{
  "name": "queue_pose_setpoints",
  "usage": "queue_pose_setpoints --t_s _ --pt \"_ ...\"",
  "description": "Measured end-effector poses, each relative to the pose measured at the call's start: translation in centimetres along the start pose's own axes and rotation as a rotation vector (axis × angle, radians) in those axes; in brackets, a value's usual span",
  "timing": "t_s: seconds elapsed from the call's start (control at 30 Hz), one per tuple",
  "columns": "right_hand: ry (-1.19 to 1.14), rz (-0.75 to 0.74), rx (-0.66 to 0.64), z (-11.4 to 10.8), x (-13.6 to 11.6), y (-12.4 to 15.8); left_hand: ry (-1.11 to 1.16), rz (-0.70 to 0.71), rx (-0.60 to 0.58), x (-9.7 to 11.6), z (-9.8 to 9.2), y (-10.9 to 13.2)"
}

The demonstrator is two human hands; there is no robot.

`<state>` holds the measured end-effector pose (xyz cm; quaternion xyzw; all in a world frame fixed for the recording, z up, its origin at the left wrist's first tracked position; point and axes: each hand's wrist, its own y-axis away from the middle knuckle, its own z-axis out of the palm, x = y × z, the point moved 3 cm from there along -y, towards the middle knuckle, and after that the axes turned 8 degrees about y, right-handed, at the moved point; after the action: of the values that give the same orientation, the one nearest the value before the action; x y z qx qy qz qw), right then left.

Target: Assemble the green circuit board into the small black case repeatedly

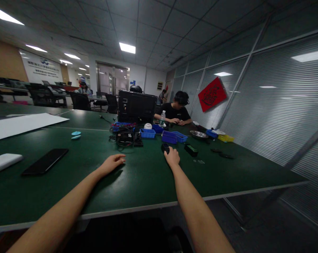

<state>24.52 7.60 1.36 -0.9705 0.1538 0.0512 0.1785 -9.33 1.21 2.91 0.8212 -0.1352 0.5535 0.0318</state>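
My right hand [172, 157] is closed on a small black device [164, 147] at the middle of the green table; its exact kind is too small to tell. To its right lies a black box with a green top [191, 150]. Near that box are small clear pieces [201, 162]. My left hand [112, 164] is a little above the table, fingers stretched out and apart, holding nothing. Beyond my hands stand a dark blue bin [169, 137] and a lighter blue bin [147, 133] with a white ball [147, 126] at it.
A black phone [45, 161], a white slab [4, 162] and a light-blue item [76, 135] lie left. Tangled cables [120, 131] sit before a black monitor-like box [136, 107]. A metal bowl [199, 135] and yellow tray [225, 138] stand right. A person [177, 112] sits across, near a bottle [162, 117].
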Motion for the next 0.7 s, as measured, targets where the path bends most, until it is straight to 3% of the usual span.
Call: queue_pose_setpoints --t_s 0.7 --pt "-0.107 -0.016 0.101 0.07 0.27 -0.12 0.021 -0.008 -0.006 -0.48 -0.03 -0.19"
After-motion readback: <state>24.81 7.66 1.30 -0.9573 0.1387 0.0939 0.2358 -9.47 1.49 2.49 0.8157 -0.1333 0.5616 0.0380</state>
